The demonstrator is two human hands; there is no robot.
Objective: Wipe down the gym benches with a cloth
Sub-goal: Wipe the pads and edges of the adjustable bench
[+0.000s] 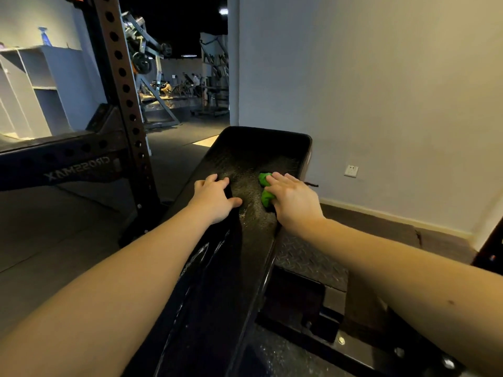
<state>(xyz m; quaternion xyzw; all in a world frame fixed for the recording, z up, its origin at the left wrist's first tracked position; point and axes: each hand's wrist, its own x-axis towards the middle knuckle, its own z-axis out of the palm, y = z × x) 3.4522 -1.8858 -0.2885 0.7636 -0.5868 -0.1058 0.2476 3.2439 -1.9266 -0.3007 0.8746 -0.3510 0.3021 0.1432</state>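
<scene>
A long black padded gym bench (245, 153) runs away from me through the middle of the view. A bunched green cloth (265, 190) lies on its right half. My right hand (292, 200) presses down on the cloth with its fingers laid over it, and most of the cloth is hidden under the palm. My left hand (215, 195) rests on the bench's left side with fingers spread and thumb out, holding nothing. The pad looks wet and shiny between the two hands.
A black perforated rack upright (122, 85) and its crossbar (68, 164) stand close on the left. A white wall with a socket (351, 170) is on the right. The bench's metal base plate (307, 257) lies below my right arm. Gym machines (152, 58) fill the far room.
</scene>
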